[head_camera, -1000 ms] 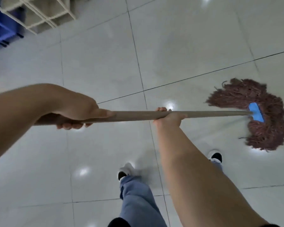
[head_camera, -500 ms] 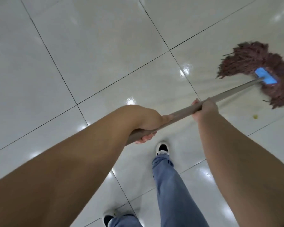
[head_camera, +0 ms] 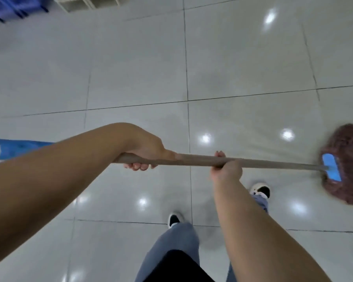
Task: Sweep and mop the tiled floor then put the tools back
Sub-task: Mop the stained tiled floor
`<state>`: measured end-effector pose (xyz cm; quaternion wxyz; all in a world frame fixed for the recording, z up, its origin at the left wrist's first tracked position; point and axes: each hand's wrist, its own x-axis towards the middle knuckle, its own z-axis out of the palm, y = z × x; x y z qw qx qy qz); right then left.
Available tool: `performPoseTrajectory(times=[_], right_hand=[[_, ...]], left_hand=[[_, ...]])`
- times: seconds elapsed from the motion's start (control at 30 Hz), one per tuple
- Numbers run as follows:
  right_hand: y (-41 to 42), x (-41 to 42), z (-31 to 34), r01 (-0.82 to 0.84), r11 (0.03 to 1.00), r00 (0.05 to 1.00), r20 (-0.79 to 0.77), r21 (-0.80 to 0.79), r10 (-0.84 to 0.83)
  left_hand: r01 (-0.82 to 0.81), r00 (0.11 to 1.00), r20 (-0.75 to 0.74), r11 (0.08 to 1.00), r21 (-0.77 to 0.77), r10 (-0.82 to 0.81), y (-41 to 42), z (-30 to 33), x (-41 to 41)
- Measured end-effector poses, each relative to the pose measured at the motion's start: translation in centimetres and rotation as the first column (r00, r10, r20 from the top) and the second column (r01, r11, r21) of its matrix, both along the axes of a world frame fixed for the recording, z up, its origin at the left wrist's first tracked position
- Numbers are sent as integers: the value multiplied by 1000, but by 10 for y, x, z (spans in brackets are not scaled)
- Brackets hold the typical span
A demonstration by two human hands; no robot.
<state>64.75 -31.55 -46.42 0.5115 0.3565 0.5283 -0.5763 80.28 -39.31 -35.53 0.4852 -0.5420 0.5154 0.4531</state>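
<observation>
— Right, where do I stand with the mop?

— You've got both hands on it. Your left hand (head_camera: 145, 151) is wrapped round the upper end of the mop handle (head_camera: 200, 160), fingers curled underneath, and your right hand (head_camera: 225, 169) grips it further down, knuckles over the top. The handle runs almost level across the view, out to your right.

— And the mop head (head_camera: 346, 165)?

— Down on the tiled floor (head_camera: 130, 78) at the far right, its reddish strands spread round the blue clamp (head_camera: 331, 166). It's blurred, so I can't tell exactly how flat it lies, and part of it is cut off by the edge.

— I'd judge I'm mid-stroke, then. How do I make it a good one?

— Keep the right hand as the pivot and let the left steer the end of the handle. Press lightly so the strands stay fanned out, and overlap each pass with the last.

— Anything to mind?

— Your shoes (head_camera: 260, 190) are near the head on that side, so I'd step back off the wet patch. There's a blue thing (head_camera: 12, 148) on the floor at your left; I can't tell what it is. The white shelving (head_camera: 86, 3) and blue crates (head_camera: 14, 7) sit well away at the top.
</observation>
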Motion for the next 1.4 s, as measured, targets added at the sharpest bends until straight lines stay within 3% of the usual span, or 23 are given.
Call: performPoseTrajectory(times=[0.13, 0.23, 0.37, 0.53, 0.83, 0.97, 1.2, 1.4], right_hand=[[31, 132, 29, -140, 990, 976, 163, -36, 144], [43, 184, 39, -196, 980, 960, 201, -20, 196], [43, 184, 35, -173, 985, 970, 172, -20, 174], [29, 127, 21, -92, 991, 986, 126, -102, 105], [42, -100, -29, -29, 997, 999, 42, -67, 32], [56, -256, -64, 13, 999, 1000, 29, -38, -12], [115, -551, -95, 242, 969, 970, 11, 49, -243], [137, -668, -83, 327, 945, 943, -63, -2, -326]], left_hand=[[-59, 991, 121, 998, -3, 59, 33, 54, 134], [-21, 985, 173, 1000, -12, 23, 50, 72, 180], [17, 989, 147, 999, -47, -10, 52, 66, 176], [96, 988, 128, 990, -102, -83, 26, 56, 116], [137, 991, -1, 988, -70, -137, 34, -3, -106], [137, 987, -74, 990, -46, -140, 56, -48, -258], [97, 977, -195, 994, 56, -84, 130, -121, -573], [6, 980, -201, 1000, 19, -2, 153, -119, -722]])
